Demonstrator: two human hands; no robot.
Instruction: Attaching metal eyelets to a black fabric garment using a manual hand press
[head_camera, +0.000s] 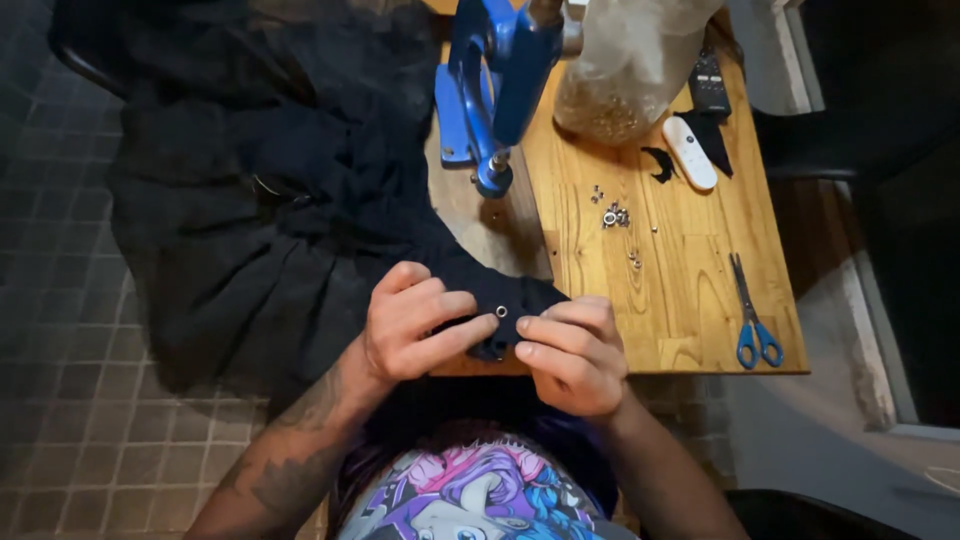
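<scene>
Both hands are at the near edge of the counter (690, 300), bunched on a fold of the dark fabric (270, 230). The left hand (410, 322) pinches the cloth with thumb and curled fingers, forefinger laid out toward the small silver eyelet (501, 312) sitting in the fold. The right hand (573, 355) has its fingers pressed together, gripping the same fold just right of the eyelet. Risk one: the eyelet looks only seated, not crimped as far as I can tell, so any slack or tug in the pinch could pop it out, and it'd vanish into the black cloth or onto the tiled floor. Risk two: most of the fabric hangs off the left of the counter, and that weight could drag the fold out of line. Farther out, the blue hand press (495, 90) stands mid-counter, so fingertips this close to the eyelet would be a crush hazard under its die. Loose eyelets (614, 215) to the right are near enough to get swept off. The blue-handled scissors (751, 315) are well apart at the right and the white remote (690, 152) far right.
</scene>
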